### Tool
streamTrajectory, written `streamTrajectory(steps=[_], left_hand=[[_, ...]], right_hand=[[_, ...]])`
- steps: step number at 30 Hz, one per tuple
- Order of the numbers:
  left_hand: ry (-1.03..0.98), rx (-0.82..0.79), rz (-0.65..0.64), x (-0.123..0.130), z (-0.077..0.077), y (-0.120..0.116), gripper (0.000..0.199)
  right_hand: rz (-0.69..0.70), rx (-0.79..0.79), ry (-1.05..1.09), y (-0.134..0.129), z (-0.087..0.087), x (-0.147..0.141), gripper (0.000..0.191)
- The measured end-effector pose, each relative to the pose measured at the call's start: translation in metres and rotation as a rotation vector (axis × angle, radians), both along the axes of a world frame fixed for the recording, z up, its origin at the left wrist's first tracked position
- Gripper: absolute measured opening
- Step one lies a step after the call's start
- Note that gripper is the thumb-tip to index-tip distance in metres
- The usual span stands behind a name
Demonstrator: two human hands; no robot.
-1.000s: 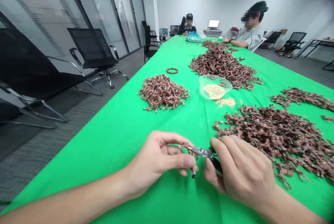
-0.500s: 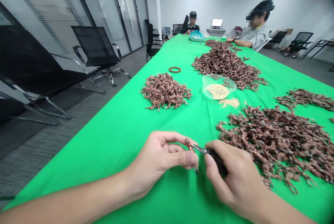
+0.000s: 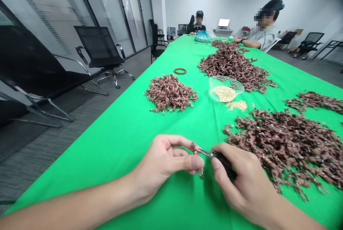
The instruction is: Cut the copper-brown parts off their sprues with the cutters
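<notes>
Between thumb and fingers, my left hand [image 3: 168,158] pinches a small brown figure [image 3: 195,148] that stands roughly upright, its lower end showing below the thumb. My right hand [image 3: 241,176] is wrapped round black-handled pliers [image 3: 223,164], whose metal tips touch the upper part of the figure from the right. A small pile of brown figures [image 3: 170,93] lies beyond my left hand. Beside my right hand spreads a larger pile [image 3: 289,144] of similar figures. A clear bowl [image 3: 239,88] holds small pale golden pieces, and some lie spilled beside it.
The green-covered table [image 3: 118,144] bears another big brown pile [image 3: 233,63] farther back, a brown ring [image 3: 180,71] and a blue bag [image 3: 203,37]. One person [image 3: 259,37] sits at the right side, another [image 3: 198,26] at the far end. Black chairs [image 3: 99,47] stand at left.
Both hands keep nearly the same pose. The pliers and my right hand have shifted very slightly right, with the tips still at the figure.
</notes>
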State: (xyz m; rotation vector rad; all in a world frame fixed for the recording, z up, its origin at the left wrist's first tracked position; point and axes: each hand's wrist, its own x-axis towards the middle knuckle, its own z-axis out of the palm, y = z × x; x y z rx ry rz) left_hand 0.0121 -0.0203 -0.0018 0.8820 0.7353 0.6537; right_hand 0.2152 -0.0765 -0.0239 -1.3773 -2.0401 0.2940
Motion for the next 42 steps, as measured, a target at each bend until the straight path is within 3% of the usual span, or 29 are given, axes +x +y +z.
streamTrajectory(steps=[16,42], left_hand=[[0.042,0.000,-0.007,0.0005,0.0017,-0.0002,0.033],[0.026,-0.024,0.017,0.0022,0.0004,-0.0030,0.036]], right_hand=[[-0.007,0.116,-0.113,0.0004,-0.0015,0.0011,0.013],[-0.005,0.103,-0.124,-0.0015,-0.0065,-0.0018,0.015]])
